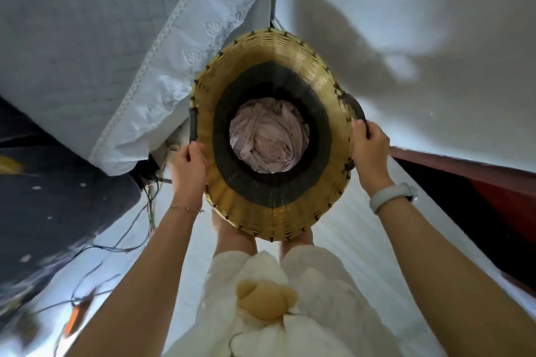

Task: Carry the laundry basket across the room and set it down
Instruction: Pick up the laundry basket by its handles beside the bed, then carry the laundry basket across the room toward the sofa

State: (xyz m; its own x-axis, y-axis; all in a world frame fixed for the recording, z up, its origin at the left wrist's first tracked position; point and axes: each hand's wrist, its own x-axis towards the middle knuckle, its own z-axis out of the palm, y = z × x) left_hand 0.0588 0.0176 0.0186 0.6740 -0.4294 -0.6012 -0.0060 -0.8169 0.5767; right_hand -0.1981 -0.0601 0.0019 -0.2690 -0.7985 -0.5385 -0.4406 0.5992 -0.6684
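1. Confirm the load: the laundry basket (271,136), a round woven basket with a dark inner band, hangs in front of you between both arms. Pale crumpled laundry (268,138) lies at its bottom.
2. Check the left hand (188,158): its fingers are curled closed over the basket rim at the lower end of the dark left handle (193,124).
3. Check the right hand (369,143): it is closed around the lower end of the dark right handle (352,109). A pale wristband (391,194) sits on that wrist.
4. Note the basket position: it appears to be lifted, with your legs showing just beneath its near rim. Whether its base touches the floor (362,211) is hidden by the basket itself.
5. Note the surroundings: the bed (87,38) with its lace-edged cover is just beside the basket on the left; loose cables (121,238) trail over the floor at lower left; a wall is on the right.
6. Judge progress: the pickup looks complete and the carry looks to be in hand. The set-down is not yet done.
7. Remaining work: walk on, keep clear of the cables, then lower the basket level with both hands.
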